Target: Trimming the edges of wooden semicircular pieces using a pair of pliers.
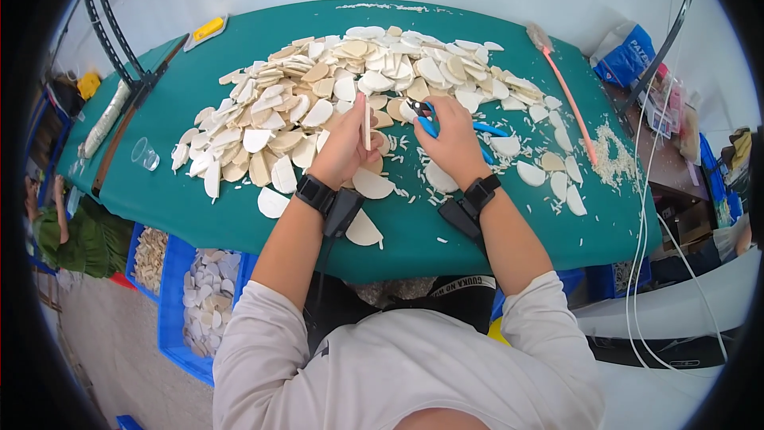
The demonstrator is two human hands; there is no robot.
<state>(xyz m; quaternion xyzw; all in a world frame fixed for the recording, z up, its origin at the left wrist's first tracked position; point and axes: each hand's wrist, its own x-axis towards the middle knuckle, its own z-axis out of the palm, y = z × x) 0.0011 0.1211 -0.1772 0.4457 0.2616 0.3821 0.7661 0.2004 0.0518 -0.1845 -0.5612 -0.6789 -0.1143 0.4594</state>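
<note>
On the green worktop (199, 199), left hand (344, 151) fingers grip one pale flat piece (367, 123) upright; right hand (452, 142) fingers clasp one blue-handled cutter (423, 115); two blue bins (171, 302) below hold similar pieces.

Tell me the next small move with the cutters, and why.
Probably close the cutters on the edge of the piece. The left hand holds that pale piece upright, edge-on, and the right hand has the blue-handled cutters' tip pointing at it, close by.

Bare green table (199, 207) near left; pale piece heap (318, 95) blocks beyond
</note>
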